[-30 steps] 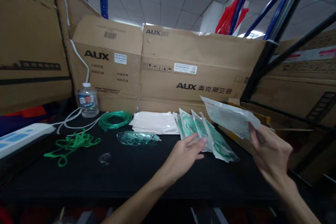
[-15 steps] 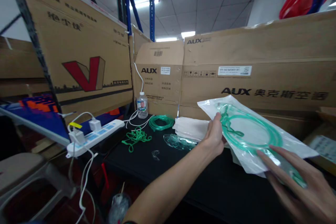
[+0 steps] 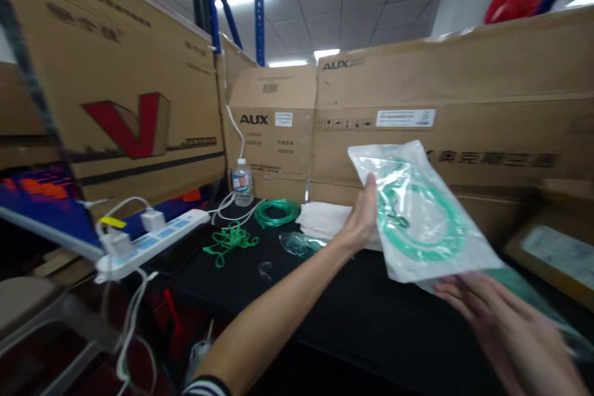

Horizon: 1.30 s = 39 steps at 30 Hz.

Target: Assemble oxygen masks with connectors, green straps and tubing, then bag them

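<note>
My left hand (image 3: 364, 213) is closed on the left side of a clear plastic bag (image 3: 464, 260), held up over the black table. Inside the bag lies a coil of green tubing (image 3: 424, 253), with a dark green knotted strand (image 3: 398, 218) near its middle. Below the bag's lower edge is my right hand (image 3: 496, 315), slightly blurred, its fingers stretched towards the left. Whether its fingertips touch the bag is hard to make out. A translucent green wrapped item (image 3: 524, 284) shows behind the right hand, partly hidden by it.
On the black table (image 3: 260, 297) lie a coil of green tubing (image 3: 277, 213), tangled green straps (image 3: 232, 239), white packets (image 3: 325, 218), clear green pieces (image 3: 301, 243) and a small clear piece (image 3: 265, 270). A bottle (image 3: 242, 184) and power strip (image 3: 153, 241) are left. Cardboard (image 3: 371, 167) walls the back.
The bag has turned more upright towards me. My right hand has slid off its face to below its lower edge. The left hand keeps its hold, and the whole view has shifted slightly.
</note>
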Each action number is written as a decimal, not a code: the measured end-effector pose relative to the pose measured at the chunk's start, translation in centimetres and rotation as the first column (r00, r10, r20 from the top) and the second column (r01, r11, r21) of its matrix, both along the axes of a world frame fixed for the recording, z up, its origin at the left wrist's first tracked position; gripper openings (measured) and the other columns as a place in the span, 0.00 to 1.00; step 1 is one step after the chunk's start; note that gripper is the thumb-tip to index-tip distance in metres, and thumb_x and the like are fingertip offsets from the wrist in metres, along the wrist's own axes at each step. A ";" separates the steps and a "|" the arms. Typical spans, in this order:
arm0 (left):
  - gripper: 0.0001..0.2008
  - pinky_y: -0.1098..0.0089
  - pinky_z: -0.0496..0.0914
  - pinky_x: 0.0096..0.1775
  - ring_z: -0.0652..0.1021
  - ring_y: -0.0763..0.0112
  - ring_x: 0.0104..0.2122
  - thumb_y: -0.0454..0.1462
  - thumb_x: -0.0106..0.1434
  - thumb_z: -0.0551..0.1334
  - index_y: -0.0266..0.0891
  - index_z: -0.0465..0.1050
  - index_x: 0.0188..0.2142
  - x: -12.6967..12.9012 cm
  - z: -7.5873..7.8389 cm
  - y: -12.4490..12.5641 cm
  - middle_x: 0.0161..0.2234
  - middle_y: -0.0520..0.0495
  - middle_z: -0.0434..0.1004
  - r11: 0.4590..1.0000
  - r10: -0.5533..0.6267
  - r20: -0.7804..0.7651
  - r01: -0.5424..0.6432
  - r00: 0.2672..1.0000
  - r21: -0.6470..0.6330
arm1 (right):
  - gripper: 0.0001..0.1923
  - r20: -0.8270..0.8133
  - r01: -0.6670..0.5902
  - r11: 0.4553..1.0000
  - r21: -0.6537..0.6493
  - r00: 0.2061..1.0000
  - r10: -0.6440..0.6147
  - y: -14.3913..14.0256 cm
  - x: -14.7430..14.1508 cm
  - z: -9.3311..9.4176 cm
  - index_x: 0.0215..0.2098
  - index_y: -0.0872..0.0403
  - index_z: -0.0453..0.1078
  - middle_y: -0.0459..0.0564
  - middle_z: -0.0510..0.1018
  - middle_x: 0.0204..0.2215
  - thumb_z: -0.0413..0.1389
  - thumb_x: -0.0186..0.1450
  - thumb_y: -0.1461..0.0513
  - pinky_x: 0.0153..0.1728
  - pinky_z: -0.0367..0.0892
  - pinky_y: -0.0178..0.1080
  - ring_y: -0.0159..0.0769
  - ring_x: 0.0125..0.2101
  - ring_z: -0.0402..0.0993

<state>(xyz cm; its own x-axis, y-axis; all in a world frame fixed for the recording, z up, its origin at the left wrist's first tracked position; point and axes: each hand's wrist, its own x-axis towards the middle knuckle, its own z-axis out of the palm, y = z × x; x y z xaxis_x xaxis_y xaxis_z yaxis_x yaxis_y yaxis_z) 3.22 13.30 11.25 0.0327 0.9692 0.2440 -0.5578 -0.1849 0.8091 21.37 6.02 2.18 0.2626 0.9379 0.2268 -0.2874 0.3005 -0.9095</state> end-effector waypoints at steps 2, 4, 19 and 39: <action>0.28 0.55 0.59 0.64 0.72 0.53 0.61 0.51 0.74 0.48 0.33 0.78 0.52 -0.1 -0.1 0.5 0.55 0.38 0.78 1.000 -0.007 0.007 0.007 1.000 0.030 | 0.16 -0.058 -0.036 0.999 -0.029 0.998 0.034 -0.9 -0.5 1.1 0.28 0.55 0.80 0.52 0.83 0.25 0.73 0.46 0.55 0.26 0.80 0.32 0.38 0.23 0.81; 0.27 0.54 0.58 0.65 0.70 0.53 0.62 0.53 0.73 0.50 0.36 0.77 0.53 -0.3 -0.2 1.2 0.55 0.40 0.79 0.998 -0.040 0.008 0.039 0.999 0.052 | 0.17 -0.088 -0.036 0.999 -0.007 0.996 0.035 -1.3 -0.9 1.8 0.32 0.56 0.79 0.49 0.83 0.25 0.73 0.49 0.56 0.26 0.78 0.29 0.34 0.23 0.80; 0.27 0.51 0.61 0.63 0.71 0.51 0.61 0.52 0.74 0.48 0.38 0.75 0.54 -0.2 0.3 1.2 0.54 0.42 0.80 0.993 -0.014 -0.028 0.017 1.000 0.118 | 0.10 -0.277 -0.145 0.984 -0.103 0.954 0.111 -0.7 -1.4 0.7 0.35 0.61 0.79 0.59 0.85 0.39 0.71 0.55 0.66 0.54 0.76 0.39 0.47 0.45 0.83; 0.25 0.55 0.62 0.63 0.73 0.53 0.60 0.52 0.73 0.50 0.40 0.78 0.50 0.3 -0.6 1.0 0.55 0.43 0.79 0.998 0.036 -0.048 -0.033 0.998 0.060 | 0.13 -0.365 -0.249 0.968 -0.025 0.904 0.223 0.9 -3.3 0.4 0.37 0.53 0.75 0.49 0.85 0.41 0.70 0.55 0.67 0.58 0.71 0.38 0.40 0.53 0.78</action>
<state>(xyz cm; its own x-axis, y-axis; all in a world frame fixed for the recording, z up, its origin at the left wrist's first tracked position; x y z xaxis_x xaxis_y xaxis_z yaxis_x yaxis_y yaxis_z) 3.55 14.26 10.70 0.0127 0.9540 0.2994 -0.5105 -0.2513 0.8223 18.09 6.89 2.55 0.0832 0.9923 0.0922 -0.6509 0.1242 -0.7490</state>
